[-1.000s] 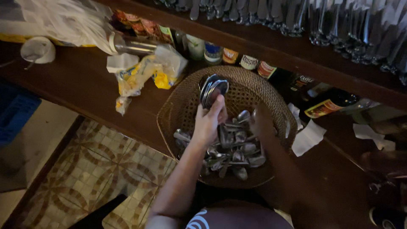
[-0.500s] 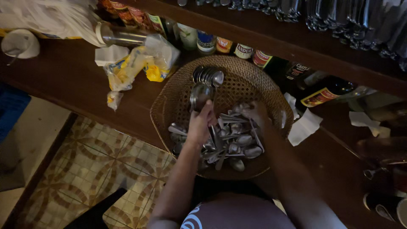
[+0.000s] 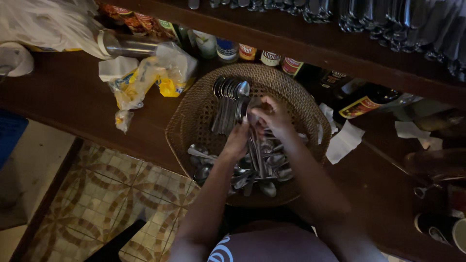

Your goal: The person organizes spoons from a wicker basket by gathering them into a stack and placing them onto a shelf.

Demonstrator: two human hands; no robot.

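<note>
Wicker: round woven basket (image 3: 194, 121) sits on the dark wood counter (image 3: 63, 102), mid-scene, full of steel spoons.
Loose pile: jumbled spoons (image 3: 262, 170) fill the near half of the basket.
Neat stack: a tidy row of spoons (image 3: 227, 97) lies nested at the far left of the basket.
Left hand (image 3: 238, 143): fingers curled narrow around a few spoon handles, over the middle of the pile.
Right hand (image 3: 272, 114): fingers pinched on the same bunch, just right of the stack.
What changed: a second ago only the left hand was up by the stack, right one low in the pile; now both meet on one bunch, so looks like another batch is getting lined up.
Around: crumpled yellow bags (image 3: 145, 77) far left, bottles (image 3: 272, 56) behind, paper napkin (image 3: 344, 143) right.
</note>
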